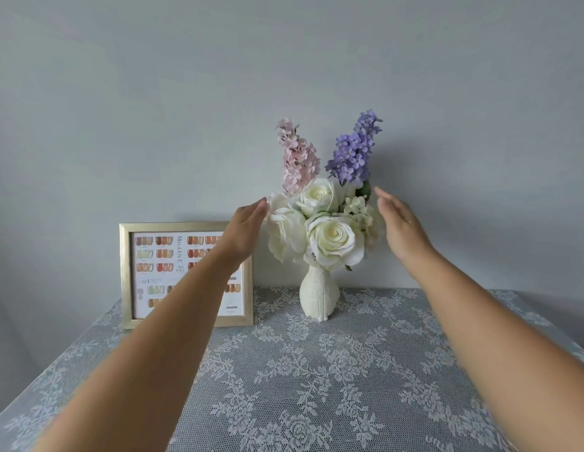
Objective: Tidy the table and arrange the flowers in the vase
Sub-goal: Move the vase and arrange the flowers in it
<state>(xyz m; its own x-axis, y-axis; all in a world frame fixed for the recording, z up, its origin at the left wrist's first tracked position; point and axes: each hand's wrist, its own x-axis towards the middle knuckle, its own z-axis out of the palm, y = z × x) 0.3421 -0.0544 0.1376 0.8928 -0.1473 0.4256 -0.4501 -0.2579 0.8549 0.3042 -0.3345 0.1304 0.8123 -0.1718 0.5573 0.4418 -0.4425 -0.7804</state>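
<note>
A white textured vase (319, 296) stands upright at the back middle of the table. It holds several white roses (333, 238), a pink flower spike (298, 156) and a purple flower spike (354, 150). My left hand (246, 228) is raised flat at the left side of the bouquet, fingertips at the outer white petals. My right hand (400, 225) is raised flat at the right side, a little apart from the blooms. Both hands hold nothing.
A gold picture frame (127, 275) with a colour chart leans against the grey wall left of the vase, partly hidden by my left forearm. A grey lace tablecloth (316, 386) covers the table; its edges fall away at left and right.
</note>
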